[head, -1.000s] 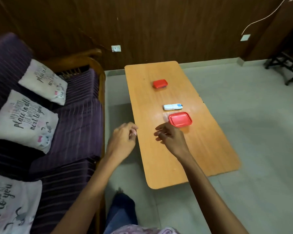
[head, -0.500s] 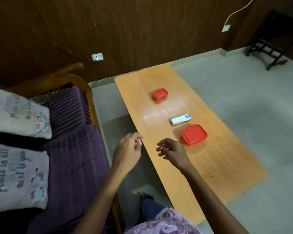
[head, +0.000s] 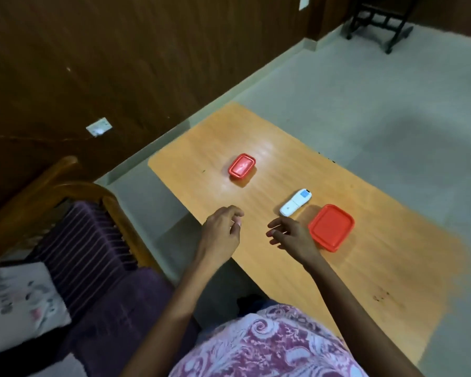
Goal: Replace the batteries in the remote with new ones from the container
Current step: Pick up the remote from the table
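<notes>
A white remote (head: pixel 295 202) lies on the low wooden table (head: pixel 365 268). Just right of it stands a larger red-lidded container (head: pixel 332 227), lid on. A smaller red container (head: pixel 242 166), also lidded, sits farther back on the table. My right hand (head: pixel 291 236) hovers over the table just in front of the remote and beside the larger container, fingers loosely curled, holding nothing. My left hand (head: pixel 223 232) hangs over the table's left edge, fingers loosely curled and empty.
A wooden-armed sofa with purple striped cushions (head: pixel 93 254) and a printed pillow (head: pixel 19 300) stands to the left. A dark wooden wall runs behind, with a socket (head: pixel 99 127). Grey floor lies to the right, and a dark stand (head: pixel 378 20) is at the far right.
The view has swung right and closer to the table. Both hands have moved forward over the table; the right hand now sits nearer the remote. Nothing has been picked up.
</notes>
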